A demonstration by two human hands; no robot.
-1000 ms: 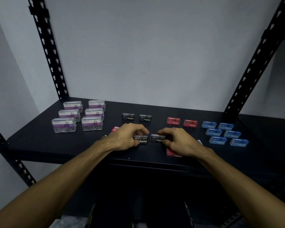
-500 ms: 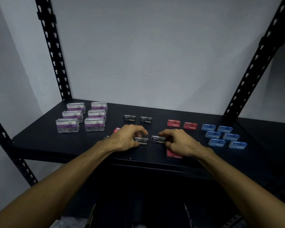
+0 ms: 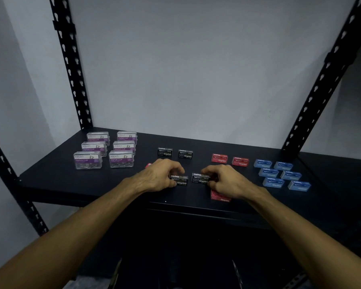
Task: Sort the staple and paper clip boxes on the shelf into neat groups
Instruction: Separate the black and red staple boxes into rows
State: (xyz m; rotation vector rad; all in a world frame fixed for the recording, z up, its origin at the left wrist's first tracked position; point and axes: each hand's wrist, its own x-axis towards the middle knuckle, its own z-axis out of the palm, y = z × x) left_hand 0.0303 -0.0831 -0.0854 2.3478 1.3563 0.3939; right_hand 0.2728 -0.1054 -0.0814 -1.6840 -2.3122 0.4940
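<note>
On the black shelf [image 3: 50,180], my left hand [image 3: 158,175] grips a black staple box [image 3: 180,180] and my right hand [image 3: 225,180] grips another black staple box [image 3: 200,178]; the two boxes sit side by side near the front. Two more black staple boxes [image 3: 165,152] [image 3: 185,154] stand behind them. Two red staple boxes [image 3: 219,158] [image 3: 240,162] stand to the right. Another red box [image 3: 220,197] lies partly under my right wrist. A red box [image 3: 148,165] peeks out behind my left hand.
Several clear paper clip boxes [image 3: 104,150] with purple labels form two columns at the back left. Several blue staple boxes [image 3: 281,175] are grouped at the right. Black perforated uprights [image 3: 71,65] [image 3: 325,76] frame the shelf against a white wall.
Both hands stay on the two black boxes; they have shifted slightly toward the back of the shelf. The camera has tilted a little.
</note>
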